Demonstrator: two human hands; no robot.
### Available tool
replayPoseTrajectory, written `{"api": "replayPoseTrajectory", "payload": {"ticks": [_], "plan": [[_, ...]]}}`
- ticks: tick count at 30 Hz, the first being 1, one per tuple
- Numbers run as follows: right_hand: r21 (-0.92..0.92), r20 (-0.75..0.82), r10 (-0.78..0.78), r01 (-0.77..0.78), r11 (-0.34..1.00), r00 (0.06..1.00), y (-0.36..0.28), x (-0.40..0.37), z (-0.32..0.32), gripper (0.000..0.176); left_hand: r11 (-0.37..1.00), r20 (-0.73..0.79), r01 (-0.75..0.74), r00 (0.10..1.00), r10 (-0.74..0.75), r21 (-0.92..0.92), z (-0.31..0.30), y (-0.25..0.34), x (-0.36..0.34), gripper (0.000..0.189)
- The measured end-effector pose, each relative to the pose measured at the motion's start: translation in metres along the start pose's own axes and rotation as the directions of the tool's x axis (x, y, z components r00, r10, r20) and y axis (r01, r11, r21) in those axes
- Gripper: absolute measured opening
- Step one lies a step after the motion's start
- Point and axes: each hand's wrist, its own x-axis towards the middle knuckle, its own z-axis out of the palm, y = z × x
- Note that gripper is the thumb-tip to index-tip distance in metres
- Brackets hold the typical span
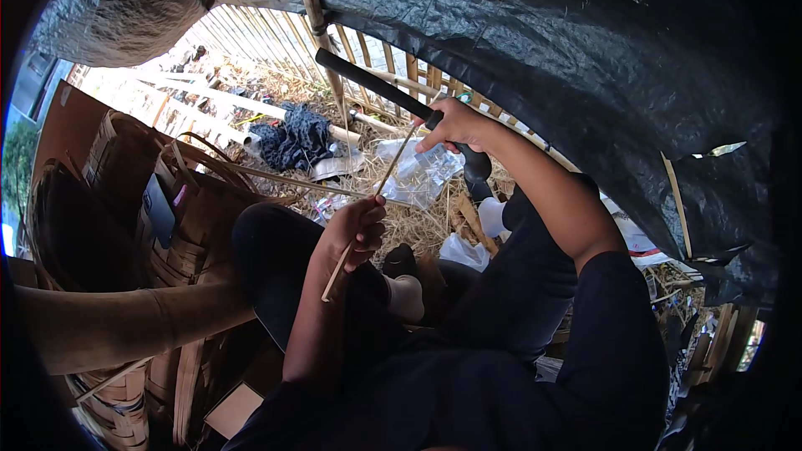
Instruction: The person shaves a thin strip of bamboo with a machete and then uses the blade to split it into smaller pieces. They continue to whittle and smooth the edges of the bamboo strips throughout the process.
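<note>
1. The left hand (359,232) is closed round the thin strip (393,169), which runs through the middle of the view, from 7 o'clock up to 1 o'clock. If this grip is loose, the strip could turn or slide, because it is narrow.

2. The right hand (458,128) grips the near end of the dark tool (368,78), whose far end points to 11 o'clock. The strip meets the tool close to the fingers there. If the tool has a sharp edge, which I cannot see, a slip could hurt a finger.

3. The strip could split or snap, I judge, if it is bent too strongly between the two hands.

4. A white sock (491,215) is at 3 o'clock, below the right hand; a dropped tool could strike that foot.

5. The strip's lower end, at 7 o'clock, points toward the body, so a sudden pull could poke the person.

6. A long strip (284,177) comes from 10 o'clock, near the left hand, and could catch it.
</note>
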Motion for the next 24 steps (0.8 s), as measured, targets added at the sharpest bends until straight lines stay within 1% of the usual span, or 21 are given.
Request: {"api": "replayPoseTrajectory", "payload": {"ticks": [2, 4, 5, 7, 8, 9, 10, 11, 12, 13, 15, 16, 17, 19, 20, 21, 22, 23, 24], "plan": [[-0.013, 0.001, 0.014, -0.014, 1.000, 1.000, 0.001, 0.002, 0.001, 0.045, 1.000, -0.005, -0.003, 1.000, 0.003, -0.003, -0.001, 0.000, -0.001, 0.014], [0.167, 0.093, 0.042, -0.057, 0.984, 0.995, 0.002, 0.004, -0.002, 0.042, 1.000, -0.018, -0.001, 1.000, 0.001, -0.014, -0.002, 0.000, -0.001, 0.023], [0.164, 0.097, 0.044, -0.059, 0.985, 0.994, 0.006, 0.009, -0.003, 0.042, 1.000, -0.020, -0.002, 1.000, 0.002, -0.019, -0.002, 0.000, -0.001, 0.023], [0.055, 0.039, -0.155, 0.153, 0.987, 0.987, 0.015, 0.016, -0.005, 0.042, 0.999, -0.005, 0.005, 1.000, -0.005, -0.038, -0.002, 0.001, -0.002, 0.022], [0.020, 0.006, -0.262, 0.262, 0.965, 0.965, 0.021, 0.017, -0.007, 0.039, 0.999, -0.005, 0.007, 1.000, -0.007, -0.041, -0.002, 0.001, -0.001, 0.022], [0.020, 0.007, -0.259, 0.259, 0.966, 0.966, 0.024, 0.019, -0.010, 0.039, 0.999, 0.001, 0.008, 1.000, -0.008, -0.049, -0.003, 0.001, -0.001, 0.023], [-0.224, -0.057, -0.200, 0.182, 0.957, 0.978, 0.026, 0.022, -0.014, 0.037, 0.998, 0.007, 0.009, 1.000, -0.009, -0.058, -0.003, 0.001, -0.001, 0.024], [-0.449, -0.134, -0.157, 0.081, 0.890, 0.978, 0.030, 0.026, -0.019, 0.035, 0.998, 0.005, 0.010, 1.000, -0.010, -0.058, -0.003, 0.000, -0.001, 0.024], [-0.512, -0.125, -0.182, 0.094, 0.854, 0.975, 0.033, 0.026, -0.020, 0.037, 0.999, -0.010, -0.007, 1.000, 0.006, -0.048, -0.003, -0.001, -0.001, 0.020], [-0.506, -0.129, -0.182, 0.093, 0.857, 0.975, 0.036, 0.027, -0.020, 0.037, 0.999, -0.026, -0.021, 0.999, 0.020, -0.034, -0.004, -0.002, -0.001, 0.017], [-0.444, -0.223, 0.082, -0.176, 0.879, 0.971, 0.036, 0.029, -0.020, 0.043, 1.000, -0.014, -0.022, 1.000, 0.021, -0.012, -0.007, -0.002, 0.000, 0.017], [-0.444, -0.239, 0.149, -0.244, 0.862, 0.960, 0.049, 0.041, -0.022, 0.049, 1.000, -0.001, -0.025, 1.000, 0.025, -0.001, -0.008, -0.002, 0.000, 0.018], [-0.446, -0.234, 0.151, -0.244, 0.861, 0.960, 0.064, 0.048, -0.021, 0.049, 1.000, -0.005, -0.026, 1.000, 0.026, -0.006, -0.007, -0.003, -0.002, 0.018], [-0.211, -0.258, 0.304, -0.360, 0.909, 0.917, 0.081, 0.053, -0.017, 0.052, 0.998, -0.047, 0.013, 0.999, -0.016, -0.059, 0.001, 0.000, -0.005, 0.021], [-0.169, -0.238, 0.364, -0.407, 0.898, 0.900, 0.089, 0.057, -0.016, 0.055, 0.998, -0.048, 0.013, 0.999, -0.016, -0.057, 0.002, -0.001, -0.004, 0.021], [-0.167, -0.236, 0.365, -0.407, 0.898, 0.901, 0.091, 0.058, -0.014, 0.055, 1.000, -0.064, 0.024, 0.998, -0.025, -0.014, 0.004, -0.003, -0.003, 0.020], [-0.231, -0.226, 0.353, -0.402, 0.886, 0.908, 0.094, 0.058, -0.012, 0.056, 0.999, -0.082, 0.037, 0.996, -0.034, 0.028, 0.004, -0.004, -0.003, 0.019], [-0.293, -0.215, 0.342, -0.395, 0.871, 0.915, 0.098, 0.059, -0.008, 0.056, 0.999, -0.089, 0.039, 0.995, -0.037, 0.027, 0.002, -0.002, -0.005, 0.019], [-0.263, -0.209, 0.340, -0.387, 0.884, 0.917, 0.096, 0.057, -0.004, 0.057, 0.997, -0.053, 0.027, 0.998, -0.031, -0.075, 0.001, 0.001, -0.007, 0.018]]}}
